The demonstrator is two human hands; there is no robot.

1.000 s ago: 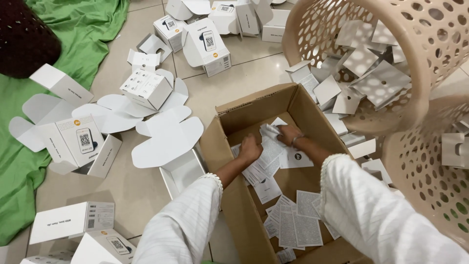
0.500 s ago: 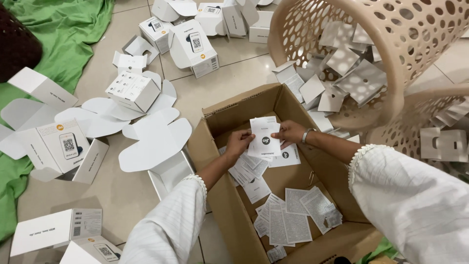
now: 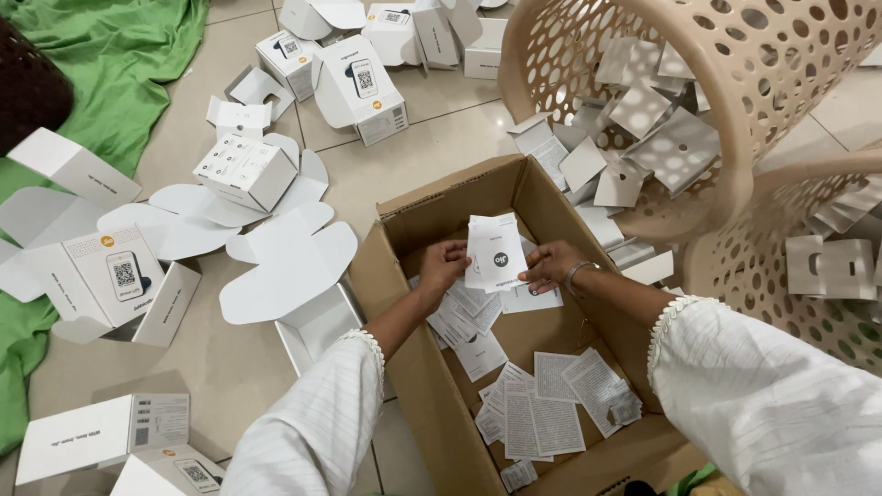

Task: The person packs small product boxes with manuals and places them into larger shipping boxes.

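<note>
Since half a second ago both hands have lifted a bit higher inside the cardboard box (image 3: 404,207), and the small stack of white leaflets (image 3: 494,253) they're holding now stands more upright, squared up between them. A full second back the hands were still flat down among the loose papers, so the stack has come up off the pile.

Left hand (image 3: 444,264) is pinching the stack's left edge, fingers curled narrow around it. Right hand (image 3: 549,266), with a thin bracelet (image 3: 579,273) at the wrist, grips the right edge the same way. So the leaflets are held between both hands, above the far end of the box and clear of the box floor.

Under them there's a mess of more loose white leaflets and folded instruction sheets (image 3: 542,409) covered in fine print, spread along the bottom of the box toward the near end.

Around it: a tan perforated plastic basket (image 3: 735,119) tipped on its side just past the box, spilling grey-white card inserts (image 3: 643,138) onto the tile floor (image 3: 432,147). To the left, a bunch of small white product cartons (image 3: 243,170), some folded up, some lying flat and unfolded (image 3: 289,262), plus green cloth (image 3: 119,55) along the far left edge. Both sleeves are white.
</note>
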